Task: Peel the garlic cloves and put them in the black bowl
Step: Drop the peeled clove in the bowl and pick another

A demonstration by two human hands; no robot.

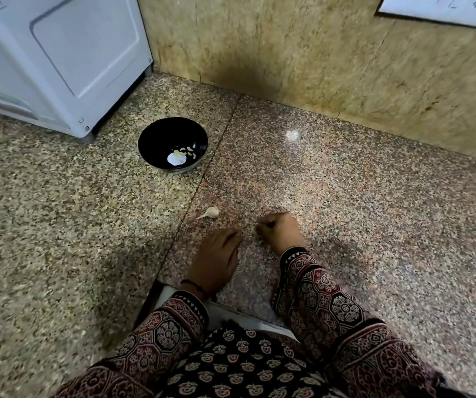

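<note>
**One unpeeled clove out, both hands down on the counter**

Obs., nearest first. All places are given from the black bowl [159, 133].

- Left hand [216, 258]: well on the person's side of the bowl and a little to its right. Lies palm down on the granite counter [360, 202] with fingers fairly straight. Holds nothing that I can see.
- Right hand [280, 229]: further right of the bowl than the left hand, just beside it. Fingers are curled tight into the palm. Nothing shows between them, and I cannot tell whether a clove or a scrap of skin is hidden inside.
- Unpeeled garlic clove [210, 212]: on the counter between the bowl and the hands, much nearer the hands. Papery tail points left. Neither hand touches it.
- Bowl contents: a few peeled cloves [190, 153] low on the side nearest the person. Beside them is a white patch [176, 159], either skin or glare; cannot tell.
- White appliance [58, 58]: beyond the bowl, to its left.

Judgement: partway through. This clove looks to be next, and no others are in view.

Risks:
1. The clove is rounded and the stone is polished. A careless pinch could send it skidding towards the counter's near edge.
2. The bowl stands well apart from the hands, so each peeled clove has a long carry and a slick one could drop.
3. Loose skin may ride along into the bowl.
4. On the speckled granite, shed skin or a dropped clove would be hard to spot.
</note>
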